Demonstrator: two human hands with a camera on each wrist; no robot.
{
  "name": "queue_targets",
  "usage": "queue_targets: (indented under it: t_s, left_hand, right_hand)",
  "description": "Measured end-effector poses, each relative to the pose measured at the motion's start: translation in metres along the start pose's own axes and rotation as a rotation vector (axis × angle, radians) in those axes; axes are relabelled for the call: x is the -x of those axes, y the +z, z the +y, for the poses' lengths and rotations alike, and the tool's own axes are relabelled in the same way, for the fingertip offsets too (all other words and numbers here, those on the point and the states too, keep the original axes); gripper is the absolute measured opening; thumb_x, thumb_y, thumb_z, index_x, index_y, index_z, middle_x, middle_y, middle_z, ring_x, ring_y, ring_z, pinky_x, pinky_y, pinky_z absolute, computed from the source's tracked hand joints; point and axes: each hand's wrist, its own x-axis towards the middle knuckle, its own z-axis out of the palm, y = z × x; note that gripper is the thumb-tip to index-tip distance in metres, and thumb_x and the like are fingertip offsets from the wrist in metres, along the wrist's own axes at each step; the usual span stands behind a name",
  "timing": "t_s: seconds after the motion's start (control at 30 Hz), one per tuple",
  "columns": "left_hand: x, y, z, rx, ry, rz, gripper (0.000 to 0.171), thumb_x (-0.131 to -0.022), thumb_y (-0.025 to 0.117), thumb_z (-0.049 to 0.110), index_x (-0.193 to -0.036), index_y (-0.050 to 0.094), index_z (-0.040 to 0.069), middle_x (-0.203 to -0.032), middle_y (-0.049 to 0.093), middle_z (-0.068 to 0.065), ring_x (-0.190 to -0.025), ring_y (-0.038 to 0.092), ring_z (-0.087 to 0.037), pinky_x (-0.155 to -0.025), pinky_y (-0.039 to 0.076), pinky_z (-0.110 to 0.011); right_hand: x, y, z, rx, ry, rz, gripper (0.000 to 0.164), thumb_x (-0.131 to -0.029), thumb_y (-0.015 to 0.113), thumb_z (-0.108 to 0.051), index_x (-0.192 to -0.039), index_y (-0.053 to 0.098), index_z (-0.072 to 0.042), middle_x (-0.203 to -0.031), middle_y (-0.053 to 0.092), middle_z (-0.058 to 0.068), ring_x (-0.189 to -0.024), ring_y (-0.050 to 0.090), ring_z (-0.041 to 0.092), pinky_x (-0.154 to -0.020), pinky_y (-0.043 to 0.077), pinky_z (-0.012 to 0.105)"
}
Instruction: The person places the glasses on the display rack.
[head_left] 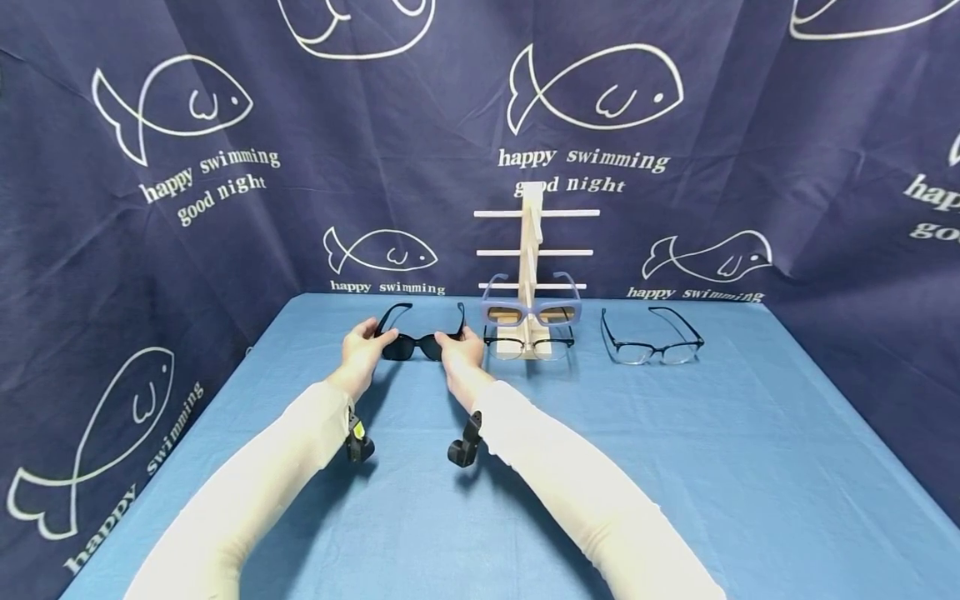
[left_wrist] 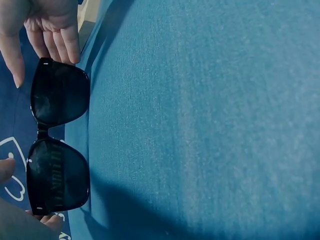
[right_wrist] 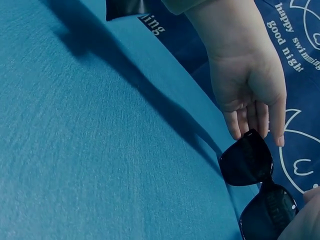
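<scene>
In the head view, black sunglasses (head_left: 398, 348) are between my two hands at the left back of the table, temples spread open and pointing away. My left hand (head_left: 362, 354) holds them at the left hinge, its thumb near the top of the frame. On the other side, my right hand (head_left: 462, 354) holds the right end. The left wrist view shows both dark lenses (left_wrist: 59, 172) facing the camera. Seen from the right wrist, the right hand's fingers (right_wrist: 242, 120) meet the frame's outer corner, while its thumb extends alongside; the temple there is hidden.
Right of the hands stands a wooden display rack (head_left: 531, 250) with crossbars. Purple-framed glasses (head_left: 531, 315) sit on it, above dark half-rim glasses (head_left: 528, 343). Another black-framed pair (head_left: 652, 352) lies farther right on the blue tablecloth (head_left: 630, 467). A navy fish-print curtain (head_left: 465, 108) hangs behind.
</scene>
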Motion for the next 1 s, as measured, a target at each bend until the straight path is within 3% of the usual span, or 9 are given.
queue_targets:
  t_s: [0.43, 1.0]
  left_hand:
    - [0.0, 0.006, -0.007, -0.02, -0.074, 0.04, 0.06, -0.093, 0.064, 0.012, -0.146, 0.038, -0.002, -0.145, 0.045, -0.025, -0.133, 0.046, -0.033, -0.112, 0.041, -0.04]
    - [-0.002, 0.009, -0.001, -0.012, -0.084, 0.119, 0.053, -0.09, 0.069, 0.012, -0.138, 0.051, 0.001, -0.137, 0.054, -0.021, -0.126, 0.053, -0.031, -0.11, 0.044, -0.04]
  right_hand:
    - [-0.001, -0.001, 0.015, -0.096, 0.046, 0.022, 0.054, -0.095, 0.061, -0.007, -0.144, 0.04, 0.002, -0.15, 0.04, 0.021, -0.14, 0.037, 0.03, -0.114, 0.038, 0.035]
    - [-0.004, -0.001, 0.009, -0.042, 0.027, 0.037, 0.051, -0.094, 0.062, -0.009, -0.142, 0.045, -0.001, -0.145, 0.047, 0.018, -0.136, 0.044, 0.029, -0.111, 0.042, 0.035]
